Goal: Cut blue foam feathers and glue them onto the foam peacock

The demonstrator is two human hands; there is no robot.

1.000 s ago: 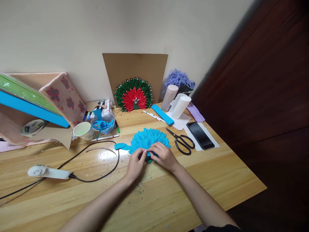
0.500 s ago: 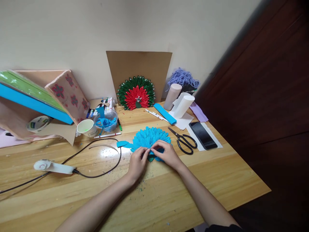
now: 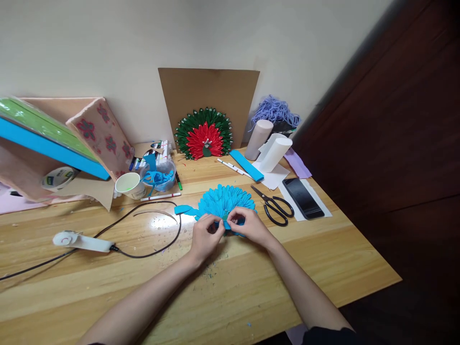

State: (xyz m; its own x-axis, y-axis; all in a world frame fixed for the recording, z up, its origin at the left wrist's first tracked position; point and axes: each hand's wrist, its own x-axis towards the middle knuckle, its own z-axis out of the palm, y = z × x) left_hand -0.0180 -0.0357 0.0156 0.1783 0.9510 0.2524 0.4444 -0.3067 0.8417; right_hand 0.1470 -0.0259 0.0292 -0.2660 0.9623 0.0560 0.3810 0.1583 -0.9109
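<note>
A fan of layered blue crepe-paper petals [image 3: 224, 199] lies on the table, with a bit of green showing at its lower middle. Over its front edge, my left hand [image 3: 205, 238] and my right hand [image 3: 251, 227] are closed in fingertip pinches, nearly meeting. Between the fingertips is a small blue paper petal [image 3: 227, 224], gripped from both sides. My fingers hide part of it and the fan's lower edge. A loose blue paper strip [image 3: 185, 210] touches the fan's left side. Black-handled scissors [image 3: 276, 207] lie just right of the fan.
A glue gun [image 3: 83, 241] with its looping cord lies at left. Behind are a paper cup [image 3: 130, 185], a tub of blue scraps [image 3: 158, 176] and a red-green peacock craft [image 3: 204, 136] against cardboard [image 3: 210, 88]. A phone [image 3: 303, 198] and paper rolls [image 3: 276, 152] are at right.
My fingertips have parted slightly, and more of the small blue petal and the green bit show between them. The whole view has shifted a little.
</note>
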